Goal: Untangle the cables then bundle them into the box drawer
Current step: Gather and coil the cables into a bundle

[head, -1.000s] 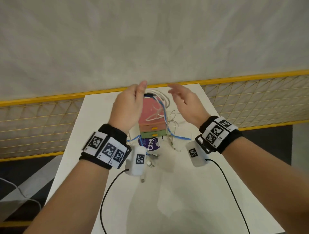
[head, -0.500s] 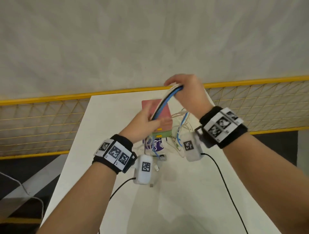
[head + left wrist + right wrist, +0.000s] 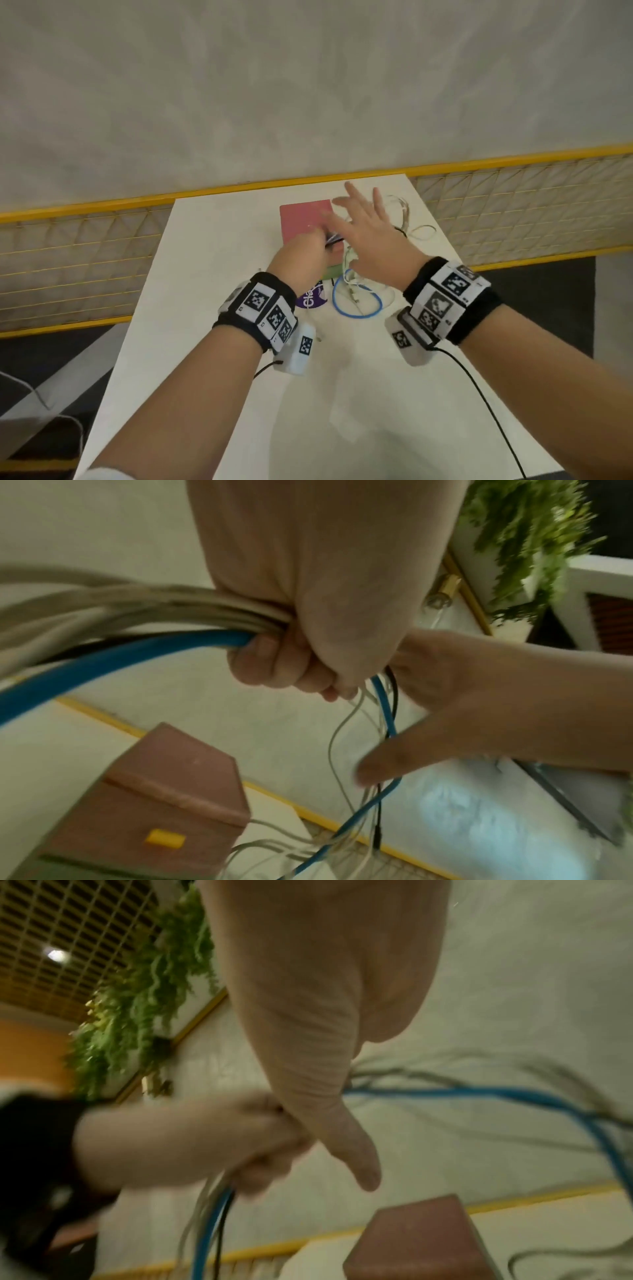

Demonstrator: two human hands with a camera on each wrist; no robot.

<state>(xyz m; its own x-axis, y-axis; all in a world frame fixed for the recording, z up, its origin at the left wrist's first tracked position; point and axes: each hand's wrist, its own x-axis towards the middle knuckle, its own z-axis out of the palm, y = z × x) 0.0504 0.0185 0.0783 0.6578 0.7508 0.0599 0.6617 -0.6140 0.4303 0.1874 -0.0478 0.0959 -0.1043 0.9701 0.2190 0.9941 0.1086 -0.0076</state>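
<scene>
In the head view my left hand (image 3: 302,253) grips a bunch of cables just above the pink drawer box (image 3: 303,219). The left wrist view shows its fingers (image 3: 270,664) curled round white, blue and black cables (image 3: 192,631). My right hand (image 3: 364,236) hovers beside it, flat with fingers spread, holding nothing. A blue cable loop (image 3: 358,303) and thin white cables (image 3: 406,219) trail from the bunch onto the white table (image 3: 212,274). The box front has a yellow handle (image 3: 165,838) and a green lower layer (image 3: 333,272).
A purple round lid (image 3: 310,297) lies in front of the box. A yellow-framed mesh fence (image 3: 85,260) runs along the table's far end and both sides. Black sensor leads (image 3: 479,394) run from both wrists across the near table. Green plants (image 3: 527,534) hang on the wall.
My right hand has let go of the cable bunch and spread flat. My left hand has closed fully round the bunch and stays low over the box.
</scene>
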